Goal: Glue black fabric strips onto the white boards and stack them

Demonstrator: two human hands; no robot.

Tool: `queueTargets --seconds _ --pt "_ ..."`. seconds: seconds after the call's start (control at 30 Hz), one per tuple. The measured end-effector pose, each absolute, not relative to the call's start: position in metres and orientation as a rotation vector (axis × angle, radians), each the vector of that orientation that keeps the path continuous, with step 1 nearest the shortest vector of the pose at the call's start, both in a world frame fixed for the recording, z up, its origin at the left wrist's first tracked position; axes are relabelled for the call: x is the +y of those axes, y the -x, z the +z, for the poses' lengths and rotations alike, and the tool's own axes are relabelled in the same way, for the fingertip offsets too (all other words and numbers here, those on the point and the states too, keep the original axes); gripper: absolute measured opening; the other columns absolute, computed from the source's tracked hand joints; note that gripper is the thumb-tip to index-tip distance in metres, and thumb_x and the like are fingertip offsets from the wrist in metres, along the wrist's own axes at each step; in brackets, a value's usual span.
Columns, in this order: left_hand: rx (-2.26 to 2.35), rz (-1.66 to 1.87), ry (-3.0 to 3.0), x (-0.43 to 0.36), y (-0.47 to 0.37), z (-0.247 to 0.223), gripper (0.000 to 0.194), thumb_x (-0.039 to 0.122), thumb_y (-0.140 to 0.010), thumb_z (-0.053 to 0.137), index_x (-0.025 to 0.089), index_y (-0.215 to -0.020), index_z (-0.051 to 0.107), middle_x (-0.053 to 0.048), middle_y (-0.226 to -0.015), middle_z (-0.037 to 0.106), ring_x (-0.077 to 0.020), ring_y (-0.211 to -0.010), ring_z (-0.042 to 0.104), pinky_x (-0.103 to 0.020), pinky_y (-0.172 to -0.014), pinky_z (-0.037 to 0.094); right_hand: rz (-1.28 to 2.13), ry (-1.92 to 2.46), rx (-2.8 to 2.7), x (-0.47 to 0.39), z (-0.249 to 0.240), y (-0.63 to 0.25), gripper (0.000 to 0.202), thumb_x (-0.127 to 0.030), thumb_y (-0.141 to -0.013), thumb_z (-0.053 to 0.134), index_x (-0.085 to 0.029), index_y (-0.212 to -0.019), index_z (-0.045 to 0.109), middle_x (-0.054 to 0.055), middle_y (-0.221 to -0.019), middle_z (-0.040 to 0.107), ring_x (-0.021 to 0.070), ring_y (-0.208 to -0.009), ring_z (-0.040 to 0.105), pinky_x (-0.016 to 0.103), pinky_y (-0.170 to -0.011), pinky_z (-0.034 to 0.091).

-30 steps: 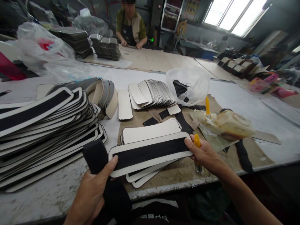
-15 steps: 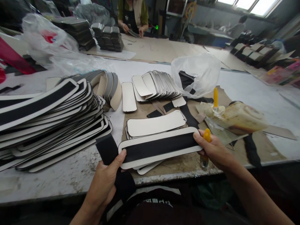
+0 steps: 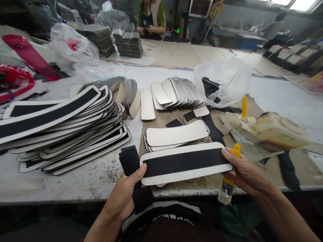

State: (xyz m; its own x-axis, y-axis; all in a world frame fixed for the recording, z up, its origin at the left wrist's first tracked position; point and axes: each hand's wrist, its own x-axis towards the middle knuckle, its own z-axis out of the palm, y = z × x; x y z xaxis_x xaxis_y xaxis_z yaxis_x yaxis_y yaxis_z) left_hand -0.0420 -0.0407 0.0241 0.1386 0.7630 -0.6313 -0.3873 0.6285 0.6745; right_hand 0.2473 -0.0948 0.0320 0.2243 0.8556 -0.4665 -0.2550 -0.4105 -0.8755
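Observation:
A long white panel with rounded corners (image 3: 186,146) has a black strip (image 3: 186,163) along its middle. My left hand (image 3: 126,191) pinches its left end, thumb on top. A folded black fabric band (image 3: 130,161) hangs by the same hand; whether it is held there is hard to make out. My right hand (image 3: 244,171) grips the panel's right end and also holds a yellow-handled brush (image 3: 228,181), bristles pointing down. Behind the panel lies a small pile of plain white panels (image 3: 176,132).
Stacked black-and-white panels (image 3: 83,131) spread on the left. Short white pieces (image 3: 181,92) stand in a row behind. A plastic bag (image 3: 232,80), a stained glue container (image 3: 282,131) and another yellow-handled brush (image 3: 244,107) are at right. A person (image 3: 151,20) works across the table.
My view has shifted, so the table's contents appear further right. Both hands still hold the panel, which looks a little more level. The brush in my right hand now shows more of its bristles.

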Motion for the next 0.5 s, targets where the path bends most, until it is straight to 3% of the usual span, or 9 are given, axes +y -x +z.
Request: queueTargets --seconds 0.13,0.3,0.5 --pt "1.161 0.783 -0.396 -0.045 0.042 0.024 0.036 0.030 -0.059 0.081 0.013 -0.089 0.068 -0.001 -0.066 0.063 -0.0125 -0.052 0.053 -0.024 -0.051 0.044 1.445 1.503 -0.571 -0.103 0.028 -0.253 0.037 -0.050 -0.079 0.062 -0.021 -0.067 0.041 -0.008 -0.043 0.033 0.0058 -0.040 0.023 0.020 -0.040 0.022" --pt "1.267 0.711 -0.602 -0.055 0.044 0.006 0.029 0.039 -0.065 0.076 0.014 -0.076 0.066 0.000 -0.062 0.059 -0.0127 -0.055 0.050 -0.022 -0.051 0.041 1.212 1.913 -0.819 -0.112 0.015 -0.257 0.042 -0.058 -0.078 0.057 -0.021 -0.064 0.043 -0.007 -0.046 0.037 0.0074 -0.041 0.031 0.021 -0.040 0.023" --pt "1.450 0.494 -0.880 -0.053 0.050 -0.014 0.045 0.058 -0.065 0.069 0.016 -0.055 0.055 0.002 -0.046 0.048 -0.0126 -0.046 0.042 -0.022 -0.043 0.031 0.906 2.147 -1.028 -0.095 0.003 -0.256 0.035 -0.056 -0.075 0.054 -0.021 -0.072 0.050 -0.006 -0.051 0.042 0.0106 -0.039 0.042 0.024 -0.040 0.033"
